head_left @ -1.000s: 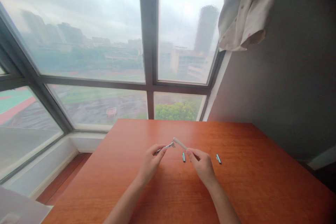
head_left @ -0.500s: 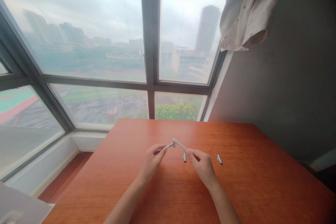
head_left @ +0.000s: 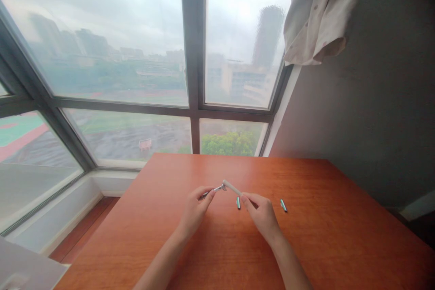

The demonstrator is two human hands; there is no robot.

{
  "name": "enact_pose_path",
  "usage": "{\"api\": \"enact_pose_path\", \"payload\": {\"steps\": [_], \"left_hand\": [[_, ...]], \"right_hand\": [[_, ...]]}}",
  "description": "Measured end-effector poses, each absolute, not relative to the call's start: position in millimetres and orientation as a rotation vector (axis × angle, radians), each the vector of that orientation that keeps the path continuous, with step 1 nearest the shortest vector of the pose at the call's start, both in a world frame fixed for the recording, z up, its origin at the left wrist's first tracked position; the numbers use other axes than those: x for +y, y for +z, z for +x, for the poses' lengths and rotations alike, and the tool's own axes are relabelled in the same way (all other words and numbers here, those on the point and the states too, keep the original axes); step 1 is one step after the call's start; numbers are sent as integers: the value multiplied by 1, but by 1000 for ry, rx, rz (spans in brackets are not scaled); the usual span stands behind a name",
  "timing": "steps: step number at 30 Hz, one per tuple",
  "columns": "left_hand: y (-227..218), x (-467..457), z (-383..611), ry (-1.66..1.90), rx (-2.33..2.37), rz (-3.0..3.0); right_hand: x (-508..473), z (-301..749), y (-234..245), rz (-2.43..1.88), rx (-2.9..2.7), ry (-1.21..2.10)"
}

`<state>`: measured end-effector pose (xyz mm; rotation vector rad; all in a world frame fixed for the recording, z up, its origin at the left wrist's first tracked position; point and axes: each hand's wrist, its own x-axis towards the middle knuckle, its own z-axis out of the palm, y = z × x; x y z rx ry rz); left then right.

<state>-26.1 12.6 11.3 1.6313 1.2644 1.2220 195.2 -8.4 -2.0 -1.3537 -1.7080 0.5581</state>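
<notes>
Over the orange wooden table (head_left: 340,235), my left hand (head_left: 196,208) pinches a thin metal-tipped piece (head_left: 215,189) whose tip points right. My right hand (head_left: 261,214) is closed on a pale tube-shaped piece (head_left: 232,186) that slants up to the left. The two tips meet above the tabletop between my hands. A small teal cap-like piece (head_left: 238,202) lies on the table just left of my right hand. A second teal piece (head_left: 283,205) lies to its right.
A large window with dark frames (head_left: 193,77) stands behind the table, and a low white sill (head_left: 50,217) runs at the left. A pale spotted cloth (head_left: 316,13) hangs at the top right against a grey wall (head_left: 374,99).
</notes>
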Motion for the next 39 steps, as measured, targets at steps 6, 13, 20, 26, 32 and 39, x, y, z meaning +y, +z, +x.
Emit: {"api": "enact_pose_path", "payload": {"steps": [6, 13, 20, 26, 32, 39], "left_hand": [[12, 12, -27, 1221, 1253, 1637], [13, 13, -26, 1228, 1264, 1630], [14, 13, -26, 1229, 1252, 1631], [12, 12, -27, 1222, 1252, 1670], [11, 13, -27, 1226, 1259, 1660], [17, 10, -26, 1215, 1250, 1660]], "right_hand": [[-8, 195, 0, -1364, -1693, 533], [-9, 195, 1, -1354, -1704, 545], [-9, 195, 0, -1348, -1729, 561], [-9, 195, 2, -1366, -1720, 504], [-10, 194, 3, -1339, -1738, 527], [-9, 194, 1, -1386, -1724, 472]]}}
